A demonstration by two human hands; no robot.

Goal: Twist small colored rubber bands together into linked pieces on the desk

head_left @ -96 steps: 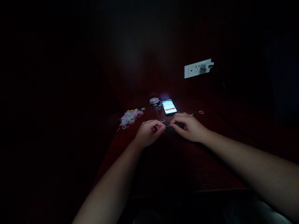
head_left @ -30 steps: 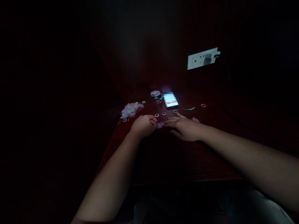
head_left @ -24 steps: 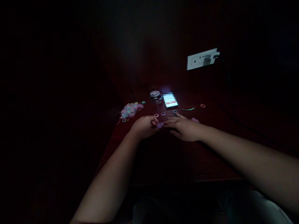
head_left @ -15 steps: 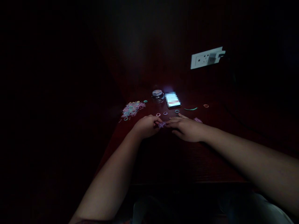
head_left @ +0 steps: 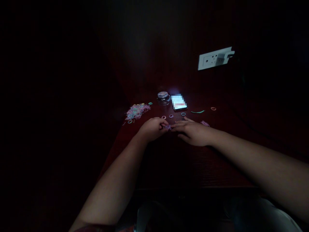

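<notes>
The scene is very dark. My left hand (head_left: 152,129) rests on a dark red table (head_left: 193,167) with its fingers curled, pinching a small purple clump of rubber bands (head_left: 168,127). My right hand (head_left: 193,131) lies beside it, fingers stretched forward and fingertips touching the same clump. Three small loose bands (head_left: 171,116) lie just beyond the fingertips.
A pile of pastel rubber bands (head_left: 136,111) lies to the left. A lit phone (head_left: 179,102) and a small round clear container (head_left: 163,97) sit at the back. A green strand (head_left: 197,111) and more bands lie right. A white wall socket (head_left: 212,59) holds a charger.
3.2 s ago both hands pinched a thin strand stretched between them above the table. Since then they have lowered to the tabletop and the right fingers have straightened; the view shifted slightly.
</notes>
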